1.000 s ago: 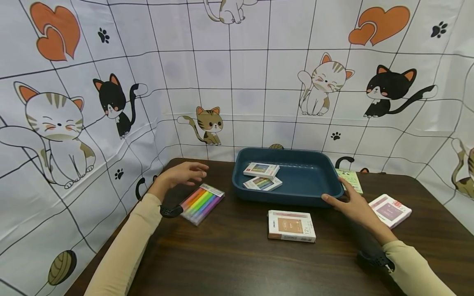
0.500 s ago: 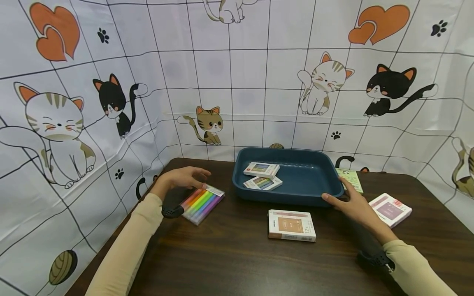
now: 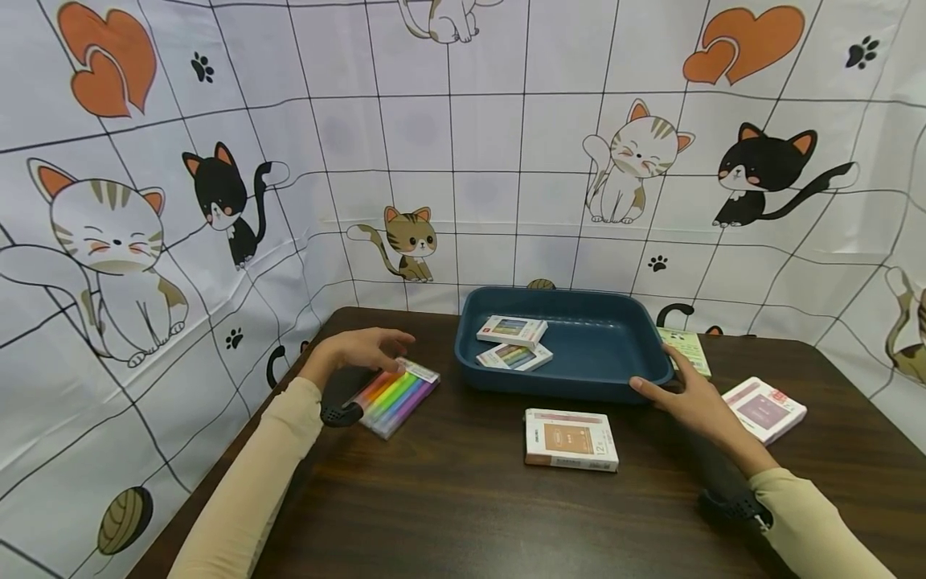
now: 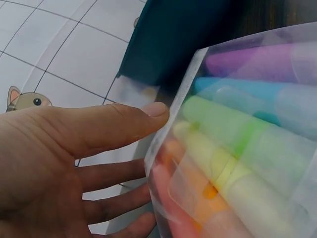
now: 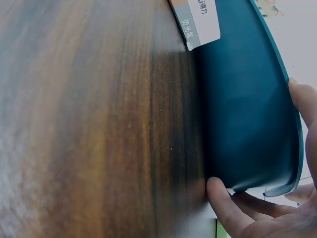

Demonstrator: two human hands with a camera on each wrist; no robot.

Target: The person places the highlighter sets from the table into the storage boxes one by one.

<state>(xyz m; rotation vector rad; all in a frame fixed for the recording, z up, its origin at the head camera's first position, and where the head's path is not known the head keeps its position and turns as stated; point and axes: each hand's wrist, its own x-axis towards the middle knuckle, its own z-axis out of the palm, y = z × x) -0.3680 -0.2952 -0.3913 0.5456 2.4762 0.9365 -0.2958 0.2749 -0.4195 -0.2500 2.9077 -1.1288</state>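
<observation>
Brown-panelled box (image 3: 570, 439) on dark table (image 3: 448, 523), lower centre of frame. Marker pack (image 3: 399, 402) flat on table, left of centre. Left hand (image 3: 360, 349) at pack's far end: thumb and fingers wide apart, contact unclear. Right hand (image 3: 690, 402) grips near right corner of blue tray (image 3: 553, 386), centre right. Two small boxes (image 3: 512, 330) overlap inside. Cat-print sheet (image 3: 485, 137) behind, upper frame.
</observation>
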